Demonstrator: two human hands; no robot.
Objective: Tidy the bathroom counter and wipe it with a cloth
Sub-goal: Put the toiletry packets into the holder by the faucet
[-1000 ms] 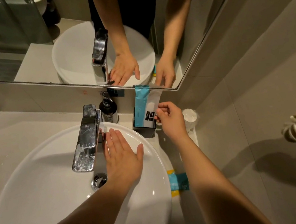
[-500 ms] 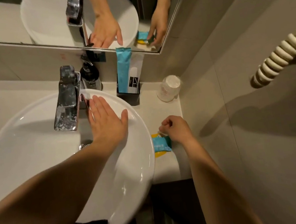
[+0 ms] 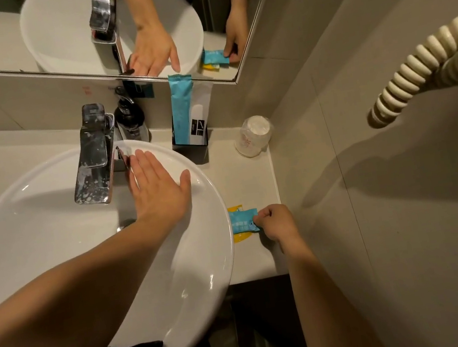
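Blue sachet (image 3: 243, 221), counter (image 3: 255, 175), lower right of centre.
Light, crinkly, pliable; right hand (image 3: 275, 221) pinches its edge; left hand (image 3: 161, 188) flat, fingers apart.

We see the left hand (image 3: 158, 187) laid flat, palm down, on the back rim of the white basin (image 3: 51, 231), just beside the chrome tap (image 3: 93, 156). The right hand (image 3: 277, 222) pinches the edge of a small blue packet (image 3: 243, 221), which lies on a yellow packet (image 3: 240, 236) on the counter (image 3: 252, 175). Behind the basin stands a dark pump bottle (image 3: 130, 120). A black holder (image 3: 190, 146) against the wall carries tall blue and white sachets (image 3: 182, 105). A wrapped cup (image 3: 253, 136) stands upside down near the corner. The mirror (image 3: 20, 35) above reflects both hands.
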